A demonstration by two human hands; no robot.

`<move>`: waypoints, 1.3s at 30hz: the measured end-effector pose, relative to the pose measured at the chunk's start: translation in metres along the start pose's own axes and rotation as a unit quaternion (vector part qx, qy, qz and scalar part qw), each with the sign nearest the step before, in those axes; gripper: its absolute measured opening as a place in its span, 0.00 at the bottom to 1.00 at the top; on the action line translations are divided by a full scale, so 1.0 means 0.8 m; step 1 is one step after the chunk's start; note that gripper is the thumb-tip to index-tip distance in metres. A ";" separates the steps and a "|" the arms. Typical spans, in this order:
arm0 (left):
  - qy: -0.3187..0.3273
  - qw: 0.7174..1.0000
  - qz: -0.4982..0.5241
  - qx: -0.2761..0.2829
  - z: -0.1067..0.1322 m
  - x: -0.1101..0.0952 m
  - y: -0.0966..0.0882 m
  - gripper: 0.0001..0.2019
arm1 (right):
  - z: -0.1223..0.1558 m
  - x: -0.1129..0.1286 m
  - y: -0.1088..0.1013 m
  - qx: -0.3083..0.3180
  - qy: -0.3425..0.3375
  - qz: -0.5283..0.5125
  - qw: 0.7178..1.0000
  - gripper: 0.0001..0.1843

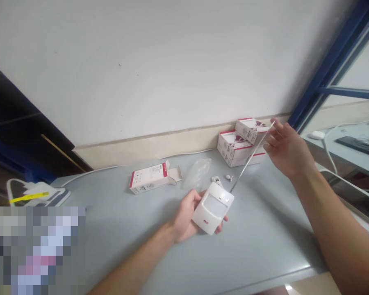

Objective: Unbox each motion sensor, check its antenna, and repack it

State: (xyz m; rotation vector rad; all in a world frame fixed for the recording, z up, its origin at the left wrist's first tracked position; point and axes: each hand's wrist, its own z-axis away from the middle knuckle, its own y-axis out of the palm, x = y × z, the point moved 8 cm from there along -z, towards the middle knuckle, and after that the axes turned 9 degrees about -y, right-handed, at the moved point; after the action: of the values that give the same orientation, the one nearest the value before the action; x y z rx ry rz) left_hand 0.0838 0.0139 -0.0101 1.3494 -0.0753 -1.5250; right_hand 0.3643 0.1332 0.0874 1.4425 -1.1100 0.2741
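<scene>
White motion sensor: I'm holding it just above the table, long axis tilting up to the right, lens facing up.
Left hand: I'm reaching forward, fingers curling closed behind the sensor.
Right hand: I'm raising it, fingers loosely parted at the top of a thin metal rod; I cannot tell if they're gripping it.
Rod: slanting down to the sensor's upper edge.
Grey table: carrying an opened red-and-white box and stacked boxes.

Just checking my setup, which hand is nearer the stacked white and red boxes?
Right. The right hand is just beside the stacked white and red boxes, to their right. The left hand is farther off, lower down, holding a white motion sensor.
</scene>
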 end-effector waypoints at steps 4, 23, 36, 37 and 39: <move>0.014 1.000 0.007 -0.023 0.001 -0.005 0.000 0.22 | 0.005 -0.004 -0.001 -0.011 0.012 0.014 1.000 0.10; -0.003 0.998 0.026 0.060 -0.006 0.004 -0.003 0.26 | 0.006 0.016 -0.008 -0.035 -0.198 0.162 0.966 0.10; 0.031 0.998 0.040 0.024 -0.003 -0.001 -0.009 0.25 | 0.029 -0.018 0.019 0.036 -0.115 0.192 0.974 0.18; 0.036 0.998 0.046 0.015 -0.002 -0.003 -0.010 0.25 | 0.038 -0.026 0.029 0.064 -0.098 0.210 0.971 0.18; 0.050 0.997 0.063 -0.011 -0.001 -0.008 -0.012 0.27 | 0.059 -0.043 0.049 0.121 -0.070 0.253 0.957 0.19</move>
State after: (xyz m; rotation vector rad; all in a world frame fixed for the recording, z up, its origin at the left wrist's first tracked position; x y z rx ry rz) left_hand 0.0772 0.0230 -0.0126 1.3759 -0.0794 -1.3476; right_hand 0.2971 0.1151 0.0763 1.3827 -1.6021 0.6974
